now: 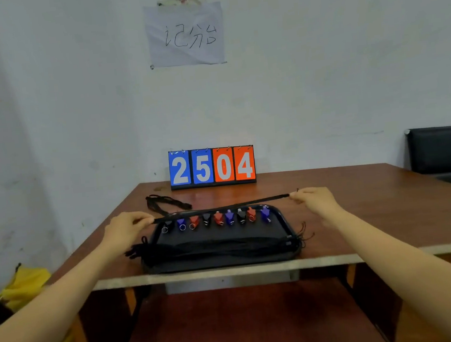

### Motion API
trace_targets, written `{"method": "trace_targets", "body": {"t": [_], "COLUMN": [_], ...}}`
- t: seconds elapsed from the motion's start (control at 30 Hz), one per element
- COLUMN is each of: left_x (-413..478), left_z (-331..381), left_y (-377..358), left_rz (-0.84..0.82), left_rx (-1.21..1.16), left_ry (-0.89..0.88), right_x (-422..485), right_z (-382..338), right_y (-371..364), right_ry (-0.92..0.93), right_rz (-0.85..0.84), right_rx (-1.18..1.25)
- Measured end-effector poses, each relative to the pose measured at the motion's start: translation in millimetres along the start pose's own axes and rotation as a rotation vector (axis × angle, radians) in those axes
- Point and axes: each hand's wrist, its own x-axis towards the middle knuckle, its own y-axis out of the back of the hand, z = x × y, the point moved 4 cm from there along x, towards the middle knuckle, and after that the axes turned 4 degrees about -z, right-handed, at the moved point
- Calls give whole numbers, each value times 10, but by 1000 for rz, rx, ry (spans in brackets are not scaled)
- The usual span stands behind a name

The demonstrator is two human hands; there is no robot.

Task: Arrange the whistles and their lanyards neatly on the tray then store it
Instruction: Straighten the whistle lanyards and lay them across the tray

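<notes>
Stretching a black lanyard (pixel 222 208) taut above the far edge of the tray (pixel 220 262), I pinch one end in my left hand (pixel 126 228) and the other in my right hand (pixel 316 202); bare table (pixel 375 205) flanks both, whistles (pixel 218 217) lined just beneath.

Left arm: bare, stretched forward from the lower left.
Left hand (pixel 126 228): knuckles up, fingers curled, pinching one end of a taut lanyard (pixel 222 208).
Right arm: bare, stretched forward from the lower right.
Right hand (pixel 316 199): knuckles up, fingertips pinching the other end.
</notes>
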Motion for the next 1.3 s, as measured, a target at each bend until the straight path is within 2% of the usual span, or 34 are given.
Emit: {"method": "trace_targets", "body": {"t": [0.1,0.23,0.43,0.73,0.87,1.03,1.3], "left_x": [-128,-285,-396,-455,-461,-475,-513], "left_z": [-20,-39,-105,-4,30,98,178], "left_y": [-72,-56,-36,-95,-105,-212,-364], "left_rz": [-17,18,-33,-37,-3,-54,-183], "left_rx": [119,159,213,343,330,301,374], "left_ry": [-16,17,5,8,-43,-168,-191], "right_x": [-121,-236,-304,-446,-460,-517,-484], "right_z": [103,214,294,320,291,200,226], "right_y": [-21,-36,-43,-74,-86,-185,-310], "right_ry": [-74,-108,-85,-64,-3,203,244], "right_rz": [-24,-43,-50,-67,-92,-205,-263], "right_rx": [42,-5,-502,-674,-724,-854,-1004]}}
